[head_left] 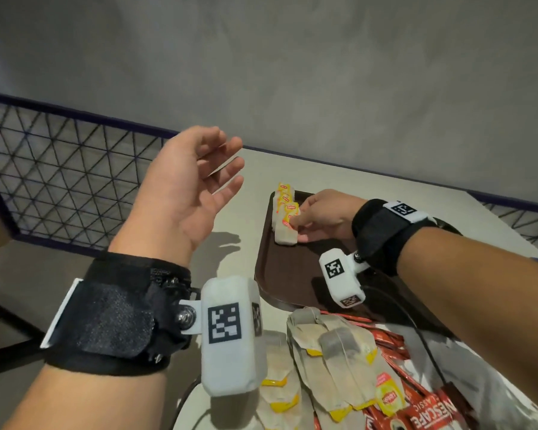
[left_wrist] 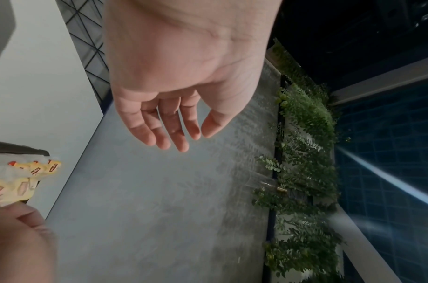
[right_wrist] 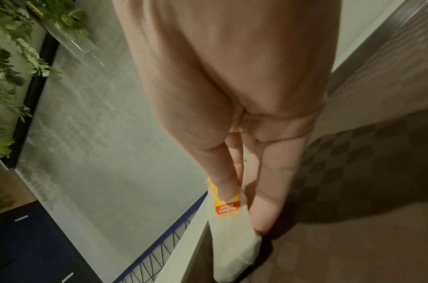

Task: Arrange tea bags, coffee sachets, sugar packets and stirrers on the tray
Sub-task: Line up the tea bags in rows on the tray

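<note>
A dark brown tray (head_left: 280, 274) lies on the table, with a short row of tea bags (head_left: 284, 197) with yellow tags standing along its far left edge. My right hand (head_left: 296, 223) is at the near end of that row and pinches a tea bag (head_left: 286, 235) between thumb and fingers. In the right wrist view the thumb lies on the yellow tag of that tea bag (right_wrist: 232, 235), which touches the tray (right_wrist: 353, 191). My left hand (head_left: 227, 156) is raised over the table left of the tray, palm up, fingers relaxed and empty (left_wrist: 193, 137).
A loose pile of tea bags (head_left: 323, 352) and red coffee sachets (head_left: 416, 398) lies on a white sheet near me, in front of the tray. The beige table (head_left: 230, 259) meets a grey wall; a wire-mesh railing (head_left: 59, 181) runs along the left.
</note>
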